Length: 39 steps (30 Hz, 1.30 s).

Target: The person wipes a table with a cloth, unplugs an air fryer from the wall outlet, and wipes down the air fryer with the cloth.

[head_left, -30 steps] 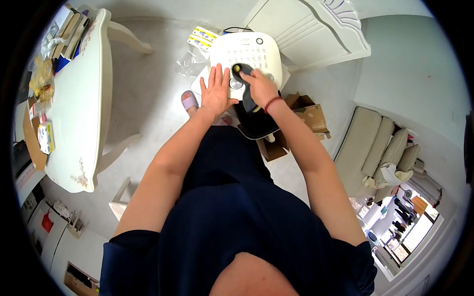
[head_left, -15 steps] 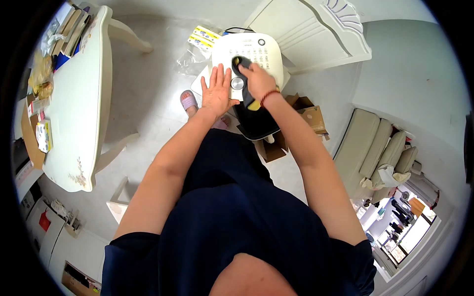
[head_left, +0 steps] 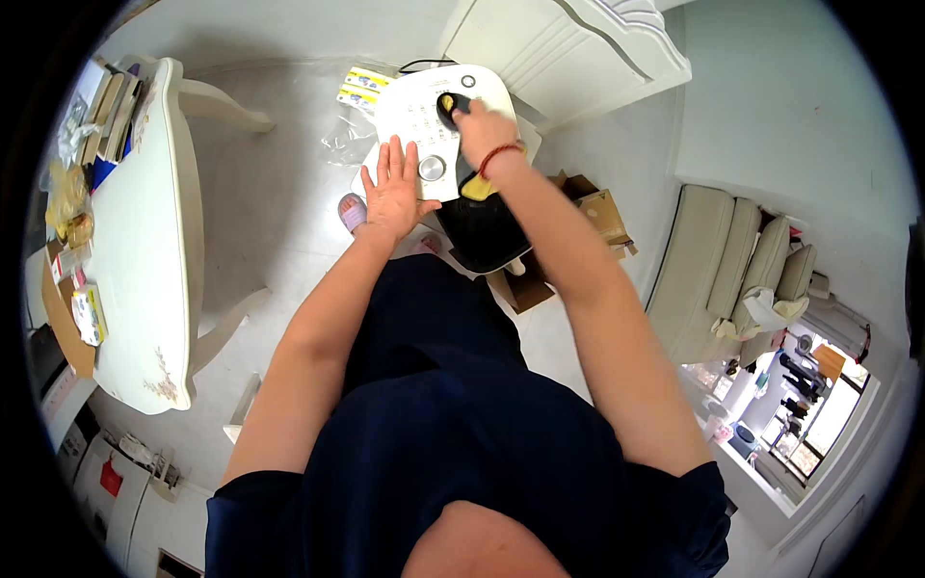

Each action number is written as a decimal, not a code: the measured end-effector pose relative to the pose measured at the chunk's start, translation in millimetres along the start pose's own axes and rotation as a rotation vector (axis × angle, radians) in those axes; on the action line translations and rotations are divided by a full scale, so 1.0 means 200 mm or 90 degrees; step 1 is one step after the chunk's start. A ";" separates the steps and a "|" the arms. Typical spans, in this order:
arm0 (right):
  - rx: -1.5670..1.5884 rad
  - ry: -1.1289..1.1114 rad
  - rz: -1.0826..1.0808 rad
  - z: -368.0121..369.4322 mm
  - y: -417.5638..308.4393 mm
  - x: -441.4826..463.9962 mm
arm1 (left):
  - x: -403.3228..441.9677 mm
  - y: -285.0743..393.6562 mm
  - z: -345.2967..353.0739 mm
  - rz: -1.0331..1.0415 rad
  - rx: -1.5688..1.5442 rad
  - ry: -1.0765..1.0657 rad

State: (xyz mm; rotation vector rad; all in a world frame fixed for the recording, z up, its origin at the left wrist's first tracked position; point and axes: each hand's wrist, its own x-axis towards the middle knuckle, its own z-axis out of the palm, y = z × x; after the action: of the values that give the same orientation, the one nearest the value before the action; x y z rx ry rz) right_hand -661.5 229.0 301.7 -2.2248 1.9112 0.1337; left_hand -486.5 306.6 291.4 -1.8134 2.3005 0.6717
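Note:
A white appliance (head_left: 409, 111) with a printed panel and a round silver knob (head_left: 432, 168) stands near the top middle. My left hand (head_left: 392, 197) lies at its left edge, fingers spread, holding nothing. My right hand (head_left: 485, 137), with a red bracelet at the wrist, is closed round a black and yellow tool (head_left: 474, 185) above the panel. The tool's rounded end is over the upper panel, and its middle is hidden by my hand. A black opening or bin (head_left: 487, 231) shows at the appliance's near side.
A white table (head_left: 145, 250) with books and packages stands at the left. Yellow-and-white packs (head_left: 363, 85) lie behind the appliance. A cardboard box (head_left: 602, 217) is on the floor to the right, with a beige sofa (head_left: 686, 255) beyond. A white carved panel (head_left: 568, 67) rises behind.
The view has shifted, so the appliance appears further left. My right hand and the tool have moved up over the panel. My left hand keeps its place at the appliance's edge.

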 end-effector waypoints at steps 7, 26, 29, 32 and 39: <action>0.221 -0.125 -0.010 0.07 0.48 -0.22 | 0.00 -0.01 0.02 0.014 -0.019 0.015; 0.181 -0.043 -0.017 0.04 0.50 -0.01 | 0.00 -0.02 0.02 0.017 -0.005 0.023; 0.200 -0.071 -0.061 -0.02 0.39 -0.08 | 0.00 -0.02 0.03 0.023 -0.014 0.028; 0.237 -0.052 -0.066 0.03 0.44 -0.09 | 0.00 -0.02 0.03 0.023 -0.010 0.028; 0.274 0.134 0.160 0.23 0.35 -0.47 | 0.00 -0.01 0.01 0.013 -0.010 -0.021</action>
State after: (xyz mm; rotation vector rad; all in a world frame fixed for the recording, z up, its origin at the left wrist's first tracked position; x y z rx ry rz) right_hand -741.8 320.6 270.3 -1.7712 2.0790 -0.4491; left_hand -484.4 306.5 289.0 -1.7743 2.3025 0.7201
